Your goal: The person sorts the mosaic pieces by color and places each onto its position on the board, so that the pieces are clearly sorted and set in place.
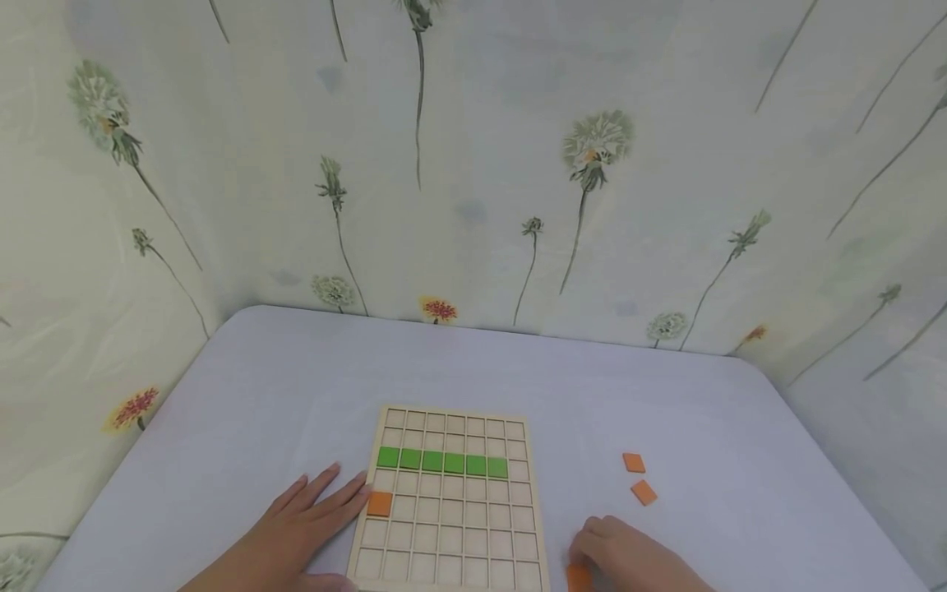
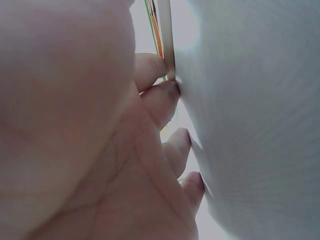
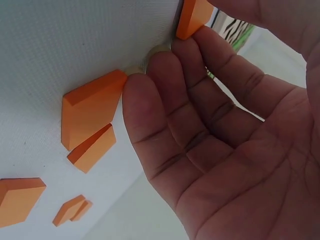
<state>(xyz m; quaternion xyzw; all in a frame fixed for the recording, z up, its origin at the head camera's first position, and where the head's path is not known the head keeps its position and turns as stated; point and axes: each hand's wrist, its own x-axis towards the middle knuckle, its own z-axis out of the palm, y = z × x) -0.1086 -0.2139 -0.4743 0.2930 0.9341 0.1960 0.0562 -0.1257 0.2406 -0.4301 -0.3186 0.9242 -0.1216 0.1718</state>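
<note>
I have the right hand (image 1: 616, 549) down on the table (image 1: 710, 427), just right of the board (image 1: 538, 543), fingers curled in on an orange tile (image 1: 579, 579). From the right wrist I see fingertips against the tile's edge. The thumb's tip falls outside my picture, so I cannot tell how firm the hold is. The tile sits to the right of the board's near end; its sides run roughly along the board's, and being about square it shows me no clear long axis.

The left hand (image 1: 303, 530) is relaxed and flat, left of the board, fingers spread and pointing forward and right. Its index fingertip touches the board's left edge; it grasps nothing.

On the board, six green tiles (image 1: 454, 463) make a straight line across it, starting at its left column. Nearer me, in that same column, lies a placed tile (image 1: 380, 504), also orange, squared to the grid. Well right of the board lie two loose tiles (image 1: 644, 492), the nearer one turned askew. My right-wrist view shows more orange pieces beyond the little finger.
</note>
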